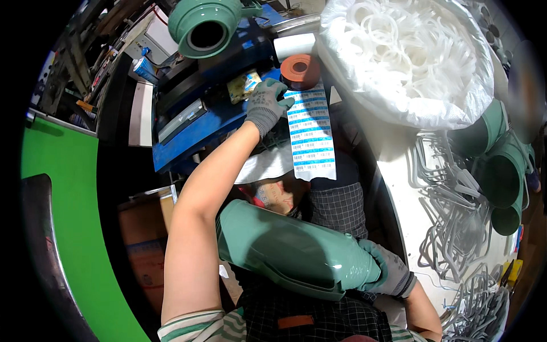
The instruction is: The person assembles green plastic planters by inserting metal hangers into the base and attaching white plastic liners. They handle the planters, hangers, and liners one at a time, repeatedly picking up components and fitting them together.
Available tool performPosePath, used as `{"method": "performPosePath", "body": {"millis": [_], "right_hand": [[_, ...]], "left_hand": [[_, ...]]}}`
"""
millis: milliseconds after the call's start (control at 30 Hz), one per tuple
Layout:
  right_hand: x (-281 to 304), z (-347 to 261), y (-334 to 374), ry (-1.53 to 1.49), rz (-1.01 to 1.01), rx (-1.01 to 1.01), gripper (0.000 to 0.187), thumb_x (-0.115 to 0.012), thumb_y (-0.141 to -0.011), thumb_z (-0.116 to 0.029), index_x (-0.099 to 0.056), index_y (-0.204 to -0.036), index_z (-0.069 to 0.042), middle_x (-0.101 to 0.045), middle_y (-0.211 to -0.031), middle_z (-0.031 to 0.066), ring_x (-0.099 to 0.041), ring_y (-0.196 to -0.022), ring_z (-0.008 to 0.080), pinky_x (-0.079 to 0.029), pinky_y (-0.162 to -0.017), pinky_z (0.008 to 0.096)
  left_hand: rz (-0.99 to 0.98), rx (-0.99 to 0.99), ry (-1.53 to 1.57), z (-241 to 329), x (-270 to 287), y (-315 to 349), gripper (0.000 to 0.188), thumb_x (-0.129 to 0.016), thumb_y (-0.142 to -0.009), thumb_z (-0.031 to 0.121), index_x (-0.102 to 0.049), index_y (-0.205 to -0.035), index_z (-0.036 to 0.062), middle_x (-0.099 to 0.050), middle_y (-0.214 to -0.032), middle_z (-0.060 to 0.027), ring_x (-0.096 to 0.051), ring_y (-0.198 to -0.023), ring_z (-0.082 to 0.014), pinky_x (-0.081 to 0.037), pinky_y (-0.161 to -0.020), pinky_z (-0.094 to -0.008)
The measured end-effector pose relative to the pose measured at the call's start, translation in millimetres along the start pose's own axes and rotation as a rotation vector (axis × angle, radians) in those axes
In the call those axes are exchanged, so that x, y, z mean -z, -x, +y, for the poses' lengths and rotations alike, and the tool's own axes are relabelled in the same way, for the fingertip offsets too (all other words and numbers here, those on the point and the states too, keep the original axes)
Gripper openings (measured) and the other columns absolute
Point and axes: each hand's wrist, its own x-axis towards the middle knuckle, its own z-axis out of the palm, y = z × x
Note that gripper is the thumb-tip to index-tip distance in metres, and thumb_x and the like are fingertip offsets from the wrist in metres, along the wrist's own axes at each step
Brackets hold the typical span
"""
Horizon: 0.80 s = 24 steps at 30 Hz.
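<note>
A long, glossy green plastic cylinder [285, 242] with an open cut-out on its near side lies across my lap. My right hand [394, 272], in a grey and green glove, is closed round its right end. In front of me, a strip of blue and white labels [312, 134] hangs down below a reddish-brown roll [300, 72]. My left hand [266, 106], in the same kind of glove, reaches to the strip's left edge. Its thumb touches that edge, with the forefinger apart from it; the other fingertips are partly hidden.
A white bag [416, 114] full of translucent rings stands at the upper right. Bent grey wire handles [450, 228] and more green cylinders [501, 176] cover the right-hand table. A blue machine [199, 139] is at the left, with a green funnel-shaped part [208, 14] above it.
</note>
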Motion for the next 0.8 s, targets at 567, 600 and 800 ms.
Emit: {"method": "performPosePath", "body": {"millis": [567, 600, 800], "right_hand": [[-7, 13, 1, -0.115, -0.060, -0.071, 0.113, -0.100, -0.064, -0.033, -0.042, -0.156, -0.003, -0.060, -0.145, 0.0192, -0.062, -0.133, 0.0312, -0.050, -0.111, 0.0413], [-11, 13, 2, -0.114, -0.045, -0.054, 0.113, -0.100, -0.064, -0.033, -0.041, -0.156, -0.003, -0.059, -0.146, 0.0192, -0.061, -0.134, 0.0308, -0.050, -0.111, 0.0412], [-16, 16, 19, -0.177, 0.008, 0.009, 0.112, -0.097, -0.068, -0.036, -0.038, -0.159, -0.004, -0.056, -0.151, 0.0198, -0.057, -0.138, 0.0323, -0.046, -0.116, 0.0423]], "left_hand": [[-0.023, 0.092, 0.018, -15, -6, -14, 0.035, -0.088, -0.079, 0.036, -0.078, -0.101, 0.0100, -0.070, -0.111, -0.0093, -0.070, -0.105, -0.0286, -0.056, -0.093, -0.0405], [-0.033, 0.086, 0.025, -16, -5, -14, 0.035, -0.087, -0.079, 0.035, -0.078, -0.102, 0.0103, -0.071, -0.111, -0.0090, -0.070, -0.105, -0.0286, -0.056, -0.093, -0.0408], [-0.005, -0.059, 0.122, 11, -22, -40, 0.030, -0.079, -0.087, 0.037, -0.078, -0.104, 0.0127, -0.073, -0.103, -0.0087, -0.070, -0.100, -0.0266, -0.056, -0.090, -0.0406]]}}
